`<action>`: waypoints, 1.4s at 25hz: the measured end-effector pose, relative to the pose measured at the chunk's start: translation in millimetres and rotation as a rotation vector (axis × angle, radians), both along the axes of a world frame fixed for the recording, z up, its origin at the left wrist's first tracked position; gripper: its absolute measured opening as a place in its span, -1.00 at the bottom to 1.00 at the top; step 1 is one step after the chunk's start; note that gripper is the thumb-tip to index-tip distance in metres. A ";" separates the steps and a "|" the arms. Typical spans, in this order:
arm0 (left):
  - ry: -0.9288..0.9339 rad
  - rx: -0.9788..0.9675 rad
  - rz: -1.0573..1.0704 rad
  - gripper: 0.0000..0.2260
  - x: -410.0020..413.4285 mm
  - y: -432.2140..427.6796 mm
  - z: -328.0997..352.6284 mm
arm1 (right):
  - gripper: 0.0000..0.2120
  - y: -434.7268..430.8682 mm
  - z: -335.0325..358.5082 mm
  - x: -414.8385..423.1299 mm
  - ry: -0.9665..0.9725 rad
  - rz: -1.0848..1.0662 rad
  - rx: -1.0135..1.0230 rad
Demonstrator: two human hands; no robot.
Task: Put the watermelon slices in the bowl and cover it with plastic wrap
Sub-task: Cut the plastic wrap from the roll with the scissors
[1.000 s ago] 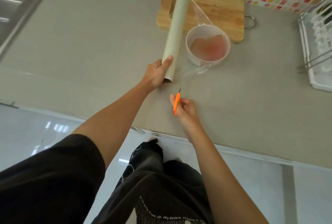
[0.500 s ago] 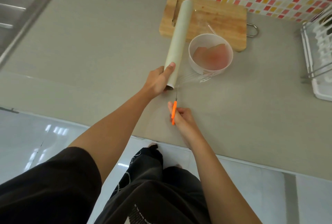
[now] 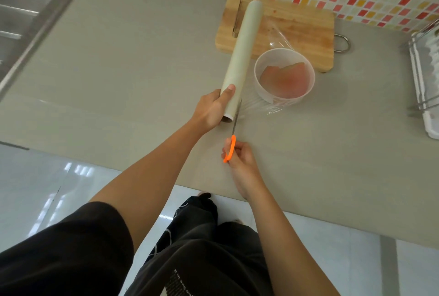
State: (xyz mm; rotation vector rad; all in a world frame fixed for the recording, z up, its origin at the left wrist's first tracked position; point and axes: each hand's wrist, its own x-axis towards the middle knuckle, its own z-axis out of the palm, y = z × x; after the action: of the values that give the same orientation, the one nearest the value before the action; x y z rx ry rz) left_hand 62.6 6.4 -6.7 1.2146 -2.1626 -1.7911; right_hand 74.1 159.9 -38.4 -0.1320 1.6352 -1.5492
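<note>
On the grey counter (image 3: 118, 82), just ahead of the person's body, the scissors (image 3: 234, 134) have pushed forward since a second ago — then the blade tips sat short of the roll's near end, and now they reach the film right beside that end. The right hand (image 3: 240, 157) is wrapped around the orange handles, and the blades run away from the person, nearly in line with the roll. The left hand (image 3: 211, 110) is clamped on the near end of the plastic wrap roll (image 3: 241, 58), thumb laid over the top, in much the same grip as before. The roll's long axis runs from the hand away toward the tiled wall, tipped a little to the right, and its far end lies over the wooden cutting board (image 3: 304, 27). Film is stretched from the roll rightward across the white bowl (image 3: 261, 87), which stands just beside the roll at the board's near edge; the watermelon slices (image 3: 285, 79) show pale pink inside it under the film. A loose crumple of wrap lies on the counter against the bowl's near side. A knife (image 3: 237, 20) rests on the board left of the roll — partly hidden by it.
</note>
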 end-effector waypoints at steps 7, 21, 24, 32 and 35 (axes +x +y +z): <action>0.001 -0.055 -0.014 -0.52 0.6 1.5 -4.9 | -0.70 -10.6 4.0 -12.7 0.027 -0.005 0.010; 0.019 -0.021 -0.001 -0.52 -1.1 3.4 -9.0 | -0.68 -21.1 6.9 -35.4 0.061 -0.004 0.070; 0.036 -0.027 0.005 -0.50 -0.5 5.0 -11.0 | -0.71 -24.6 5.0 -41.2 0.117 -0.033 0.068; 0.057 -0.035 0.013 -0.39 -2.3 -0.7 -12.6 | -0.65 -35.3 3.7 -61.3 0.187 0.028 0.065; 0.054 -0.018 0.016 -0.41 -2.8 -1.9 -12.9 | -0.71 -38.5 3.0 -68.7 0.199 0.008 0.043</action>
State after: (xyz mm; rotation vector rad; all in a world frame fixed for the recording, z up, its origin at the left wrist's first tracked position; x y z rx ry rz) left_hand 59.9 4.5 -19.6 1.1625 -2.1299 -1.7727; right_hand 5.4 121.4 -35.4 -0.2773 1.8186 -1.5337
